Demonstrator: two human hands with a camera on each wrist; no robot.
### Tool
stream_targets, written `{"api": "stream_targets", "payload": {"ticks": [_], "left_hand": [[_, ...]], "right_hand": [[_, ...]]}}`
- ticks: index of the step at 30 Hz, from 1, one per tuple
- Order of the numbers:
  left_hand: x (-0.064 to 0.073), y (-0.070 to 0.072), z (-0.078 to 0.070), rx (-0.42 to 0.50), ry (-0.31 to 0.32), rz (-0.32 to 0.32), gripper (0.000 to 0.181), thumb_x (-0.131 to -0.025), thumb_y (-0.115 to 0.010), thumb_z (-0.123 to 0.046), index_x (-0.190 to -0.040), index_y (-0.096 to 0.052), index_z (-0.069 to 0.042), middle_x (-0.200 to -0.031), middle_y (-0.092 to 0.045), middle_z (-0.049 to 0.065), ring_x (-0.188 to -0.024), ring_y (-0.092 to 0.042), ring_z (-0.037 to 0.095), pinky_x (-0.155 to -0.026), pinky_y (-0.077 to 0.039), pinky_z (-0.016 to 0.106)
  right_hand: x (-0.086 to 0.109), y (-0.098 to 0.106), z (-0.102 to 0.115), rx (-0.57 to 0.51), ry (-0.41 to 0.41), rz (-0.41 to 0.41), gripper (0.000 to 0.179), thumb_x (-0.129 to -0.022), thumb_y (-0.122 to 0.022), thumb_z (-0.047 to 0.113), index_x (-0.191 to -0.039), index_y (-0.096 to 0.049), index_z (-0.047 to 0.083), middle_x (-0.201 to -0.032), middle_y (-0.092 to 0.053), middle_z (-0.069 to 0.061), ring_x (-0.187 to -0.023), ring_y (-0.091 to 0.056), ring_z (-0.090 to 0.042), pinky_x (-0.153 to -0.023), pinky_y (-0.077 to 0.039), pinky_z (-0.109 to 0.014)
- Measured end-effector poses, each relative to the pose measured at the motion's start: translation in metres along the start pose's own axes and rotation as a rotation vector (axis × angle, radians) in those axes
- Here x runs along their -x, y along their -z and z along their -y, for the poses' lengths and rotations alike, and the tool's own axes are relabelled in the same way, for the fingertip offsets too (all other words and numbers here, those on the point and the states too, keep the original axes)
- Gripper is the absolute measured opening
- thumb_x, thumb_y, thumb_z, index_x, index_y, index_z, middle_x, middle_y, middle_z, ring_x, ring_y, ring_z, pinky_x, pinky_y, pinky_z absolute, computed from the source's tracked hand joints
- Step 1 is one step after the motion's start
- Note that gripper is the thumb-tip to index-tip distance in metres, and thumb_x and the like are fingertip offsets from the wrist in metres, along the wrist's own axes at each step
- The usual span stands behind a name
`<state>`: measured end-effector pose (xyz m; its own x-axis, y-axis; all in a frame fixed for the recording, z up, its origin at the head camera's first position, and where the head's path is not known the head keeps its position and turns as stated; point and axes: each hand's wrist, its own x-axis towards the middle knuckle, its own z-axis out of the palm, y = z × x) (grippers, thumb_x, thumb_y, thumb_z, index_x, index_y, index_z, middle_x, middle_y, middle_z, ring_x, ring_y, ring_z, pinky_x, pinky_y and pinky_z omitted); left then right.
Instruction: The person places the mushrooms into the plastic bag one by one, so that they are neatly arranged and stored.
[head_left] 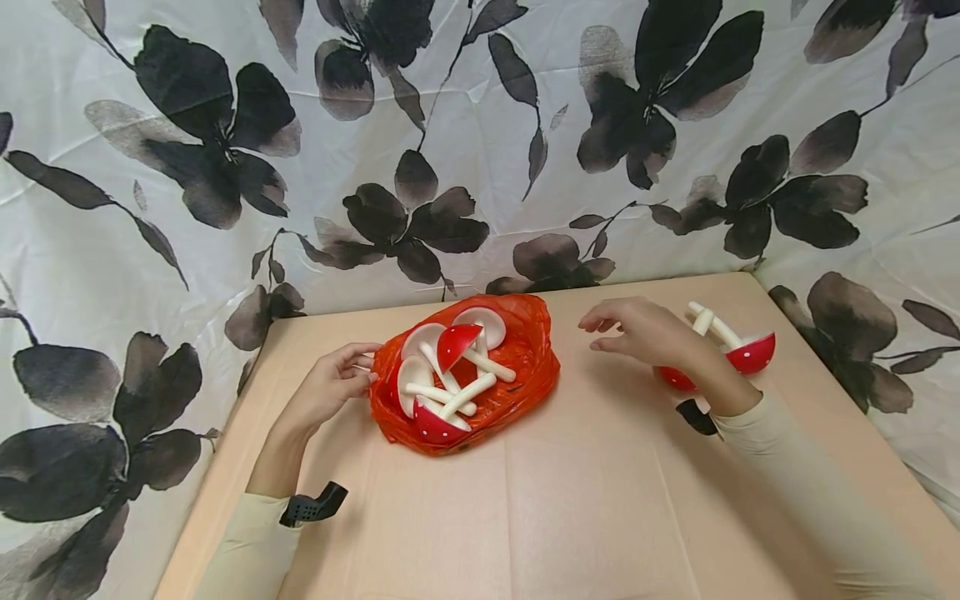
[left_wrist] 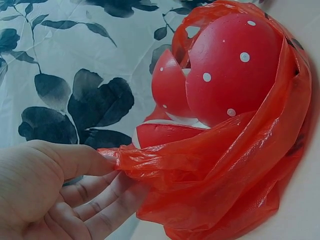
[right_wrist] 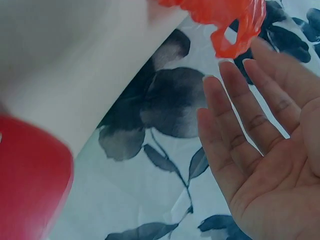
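An orange-red plastic bag [head_left: 534,342] lies spread on the table with several toy mushrooms [head_left: 438,425] in its mouth, red spotted caps and white stems showing. My left hand [head_left: 330,387] is at the bag's left edge. In the left wrist view, its thumb and fingers pinch a fold of the bag [left_wrist: 225,165] beside the red caps [left_wrist: 235,65]. Between the bag and two more toy mushrooms [head_left: 752,355] at the right, my right hand [head_left: 645,329] hovers. The right wrist view shows its fingers [right_wrist: 235,90] spread and relaxed, the palm bare.
The light wooden table [head_left: 585,500] ends at the back against a white cloth [head_left: 510,233] with dark flower prints. This cloth also hangs at both sides. Black straps sit at both wrists, over the cream sleeves [head_left: 795,467].
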<state>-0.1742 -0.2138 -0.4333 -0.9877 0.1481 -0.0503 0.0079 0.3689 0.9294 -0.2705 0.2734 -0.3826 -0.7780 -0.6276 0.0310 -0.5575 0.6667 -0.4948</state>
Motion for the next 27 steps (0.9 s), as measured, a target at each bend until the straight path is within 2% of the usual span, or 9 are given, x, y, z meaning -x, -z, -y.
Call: {"api": "stream_targets", "payload": {"ticks": [9,14,21,27], "left_hand": [[0.000,0.000,0.000,0.001,0.011,0.004,0.045,-0.097,-0.061,0.001,-0.142,-0.053,-0.002,-0.120,-0.059,0.032,-0.093,-0.069,0.022,-0.077,-0.062,0.029],[0.000,0.001,-0.001,0.009,0.011,0.008,0.046,-0.097,-0.062,0.000,-0.142,-0.053,-0.001,-0.120,-0.058,0.033,-0.092,-0.068,0.021,-0.077,-0.062,0.029],[0.000,0.002,0.000,0.004,0.011,0.010,0.045,-0.097,-0.061,0.001,-0.142,-0.053,-0.002,-0.120,-0.058,0.032,-0.093,-0.068,0.021,-0.077,-0.062,0.029],[0.000,0.003,0.001,0.005,0.006,0.013,0.046,-0.097,-0.060,0.003,-0.142,-0.053,-0.001,-0.119,-0.059,0.030,-0.093,-0.069,0.021,-0.078,-0.062,0.029]], "right_hand": [[0.012,0.016,-0.014,0.046,-0.063,0.064,0.039,-0.090,-0.078,0.023,-0.126,-0.070,0.013,-0.119,-0.072,-0.008,-0.113,-0.066,-0.031,-0.098,-0.053,-0.055],[0.016,0.020,-0.024,0.087,-0.082,0.055,0.039,-0.088,-0.079,0.019,-0.125,-0.070,0.010,-0.118,-0.073,-0.010,-0.112,-0.067,-0.031,-0.099,-0.051,-0.056],[0.021,0.025,-0.041,0.153,-0.066,0.045,0.037,-0.087,-0.079,0.014,-0.122,-0.071,0.008,-0.115,-0.073,-0.011,-0.107,-0.067,-0.032,-0.095,-0.053,-0.055],[0.025,0.030,-0.050,0.170,-0.076,0.050,0.038,-0.085,-0.081,0.011,-0.121,-0.070,0.006,-0.115,-0.073,-0.014,-0.107,-0.067,-0.035,-0.094,-0.054,-0.056]]}}
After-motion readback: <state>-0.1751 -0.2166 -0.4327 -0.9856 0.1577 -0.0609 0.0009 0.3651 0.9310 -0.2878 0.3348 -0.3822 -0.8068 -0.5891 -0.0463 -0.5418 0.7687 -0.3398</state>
